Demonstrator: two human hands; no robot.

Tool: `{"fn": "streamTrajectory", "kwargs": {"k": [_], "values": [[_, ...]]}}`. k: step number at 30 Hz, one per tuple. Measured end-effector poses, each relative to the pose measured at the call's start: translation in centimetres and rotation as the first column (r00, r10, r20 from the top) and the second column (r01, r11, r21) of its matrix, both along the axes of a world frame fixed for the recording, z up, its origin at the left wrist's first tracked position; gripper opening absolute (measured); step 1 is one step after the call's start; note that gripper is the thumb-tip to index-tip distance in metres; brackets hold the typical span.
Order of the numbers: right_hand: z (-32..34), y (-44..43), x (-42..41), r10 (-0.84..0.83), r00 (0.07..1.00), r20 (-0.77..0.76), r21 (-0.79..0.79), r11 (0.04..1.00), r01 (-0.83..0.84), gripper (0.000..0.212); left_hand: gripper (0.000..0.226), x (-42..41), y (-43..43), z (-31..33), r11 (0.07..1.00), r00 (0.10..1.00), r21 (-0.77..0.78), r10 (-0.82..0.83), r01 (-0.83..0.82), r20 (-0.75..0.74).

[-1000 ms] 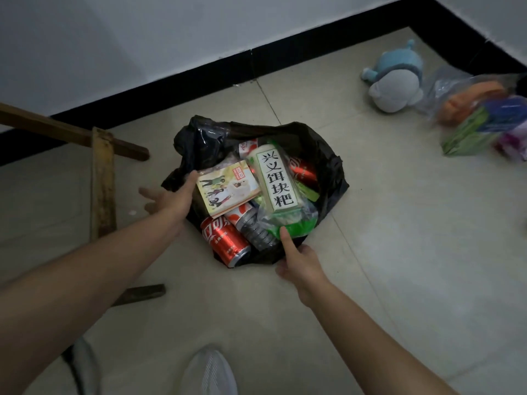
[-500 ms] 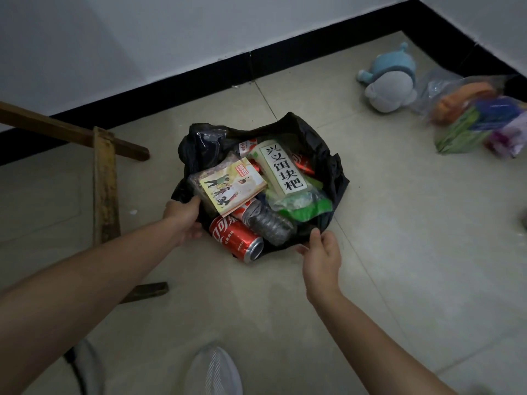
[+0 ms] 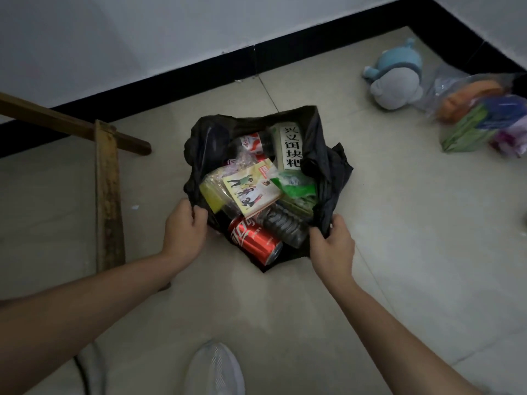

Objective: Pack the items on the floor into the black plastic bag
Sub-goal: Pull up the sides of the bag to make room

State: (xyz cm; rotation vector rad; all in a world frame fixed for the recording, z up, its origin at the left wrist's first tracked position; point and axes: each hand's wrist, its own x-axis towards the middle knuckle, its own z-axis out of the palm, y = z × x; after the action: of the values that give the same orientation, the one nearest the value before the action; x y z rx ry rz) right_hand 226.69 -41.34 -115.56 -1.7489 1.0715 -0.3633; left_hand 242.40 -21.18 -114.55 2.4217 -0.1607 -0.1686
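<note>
— Where's the black plastic bag [image 3: 332, 178]?
— It lies on the tiled floor [image 3: 399, 229], mid-scene. Its mouth is spread open and it's full of things.
— And the hands?
— Both grip its near rim. The left hand [image 3: 185, 228] has its fingers curled round the plastic at the left edge. The right hand [image 3: 332, 243] bunches the plastic at the right edge.
— What's inside?
— A red cola can [image 3: 253, 242] lies on its side at the near lip. Just right of it, touching, is a crumpled plastic bottle [image 3: 283, 226]. Farther in sits a booklet [image 3: 251, 189] printed with small figures, with a green packet [image 3: 296, 185] to its right. Behind those is a white pack [image 3: 289, 146] with black characters.
— Anything outside the bag?
— Far right, a blue-and-grey plush toy [image 3: 396, 78] sits beside a clear bag [image 3: 479, 112] of colourful items. A wooden frame [image 3: 108, 195] stands on the left, and a white shoe [image 3: 216, 369] is at the near edge.
</note>
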Motion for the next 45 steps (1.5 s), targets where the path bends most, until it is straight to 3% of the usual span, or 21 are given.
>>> {"fn": "streamTrajectory", "kwargs": {"k": [2, 4, 6, 8, 10, 12, 14, 17, 19, 22, 25, 26, 28, 31, 33, 35, 40, 45], "values": [[0.3, -0.3, 0.0, -0.027, 1.000, -0.002, -0.013, 1.000, 0.027, 0.028, 0.031, 0.2, 0.6, 1.0, 0.999, 0.998, 0.037, 0.003, -0.006, 0.058], [0.5, -1.3, 0.4, -0.070, 0.997, 0.018, -0.056, 0.996, 0.071, 0.057, 0.034, 1.1, 0.9, 1.5, 0.998, 0.994, 0.057, -0.021, 0.015, 0.103], [0.7, -2.8, 1.1, -0.046, 0.998, 0.029, -0.217, 0.975, 0.052, 0.080, 0.033, 2.1, 0.6, 1.9, 0.997, 0.993, 0.058, -0.049, 0.043, 0.107], [1.2, -4.3, 2.2, 0.043, 0.997, -0.060, -0.418, 0.906, -0.064, 0.091, 0.035, 2.8, -0.3, 2.4, 0.996, 0.991, 0.039, -0.083, 0.079, 0.106], [2.0, -5.3, 3.3, 0.147, 0.968, -0.205, -0.492, 0.839, -0.232, 0.091, 0.039, 3.1, -1.4, 2.6, 0.996, 0.993, -0.019, -0.083, 0.085, 0.088], [2.5, -6.2, 4.3, 0.301, 0.896, -0.327, -0.409, 0.809, -0.421, 0.082, 0.039, 3.2, -2.2, 2.4, 0.997, 0.998, -0.072, -0.031, 0.035, 0.056], [3.1, -6.5, 4.5, 0.397, 0.861, -0.318, -0.270, 0.832, -0.484, 0.071, 0.031, 3.5, -2.7, 2.1, 0.989, 0.999, -0.139, 0.044, -0.044, -0.006], [3.8, -6.3, 4.4, 0.315, 0.935, -0.164, -0.196, 0.918, -0.344, 0.055, 0.010, 3.9, -2.8, 2.1, 0.964, 0.987, -0.229, 0.109, -0.134, -0.119], [4.1, -6.5, 4.8, 0.186, 0.982, -0.031, -0.118, 0.975, -0.188, 0.047, 0.020, 4.2, -2.7, 2.6, 0.981, 0.992, -0.168, 0.075, -0.092, -0.102], [4.3, -7.2, 5.5, 0.058, 0.998, 0.021, -0.079, 0.995, -0.056, 0.067, 0.042, 3.8, -2.5, 3.3, 0.997, 0.996, -0.007, -0.079, 0.079, -0.041], [4.2, -7.7, 5.9, 0.099, 0.975, -0.197, -0.224, 0.964, -0.143, 0.099, 0.043, 3.0, -2.5, 3.3, 0.987, 0.987, -0.031, -0.160, 0.160, 0.005], [3.9, -7.9, 6.0, 0.128, 0.955, -0.269, -0.268, 0.942, -0.202, 0.097, 0.045, 2.7, -2.6, 3.4, 0.980, 0.982, -0.072, -0.187, 0.188, 0.020], [3.3, -8.4, 6.3, 0.193, 0.933, -0.305, -0.336, 0.894, -0.295, 0.067, 0.048, 2.3, -3.0, 3.5, 0.961, 0.964, -0.081, -0.259, 0.263, 0.054], [3.5, -8.6, 6.6, 0.211, 0.964, -0.161, -0.409, 0.875, -0.260, 0.028, 0.045, 1.7, -3.5, 3.4, 0.948, 0.948, 0.093, -0.312, 0.305, 0.065], [4.4, -8.5, 6.8, 0.179, 0.984, 0.002, -0.375, 0.912, -0.166, 0.022, 0.037, 1.9, -3.9, 3.7, 0.958, 0.950, 0.064, -0.284, 0.278, 0.131], [5.5, -8.5, 7.1, 0.137, 0.987, 0.090, -0.334, 0.937, -0.100, 0.021, 0.023, 2.4, -4.6, 4.9, 0.966, 0.952, -0.073, -0.230, 0.249, 0.201], [7.7, -9.2, 8.8, 0.169, 0.981, 0.094, -0.363, 0.924, -0.124, 0.024, 0.026, 4.4, -8.3, 9.5, 0.931, 0.924, -0.246, -0.178, 0.270, 0.338], [12.9, -11.3, 10.9, 0.179, 0.946, 0.269, -0.485, 0.874, -0.028, 0.019, 0.028, 9.4, -10.6, 14.8, 0.828, 0.915, -0.550, 0.136, 0.106, 0.380]]}}
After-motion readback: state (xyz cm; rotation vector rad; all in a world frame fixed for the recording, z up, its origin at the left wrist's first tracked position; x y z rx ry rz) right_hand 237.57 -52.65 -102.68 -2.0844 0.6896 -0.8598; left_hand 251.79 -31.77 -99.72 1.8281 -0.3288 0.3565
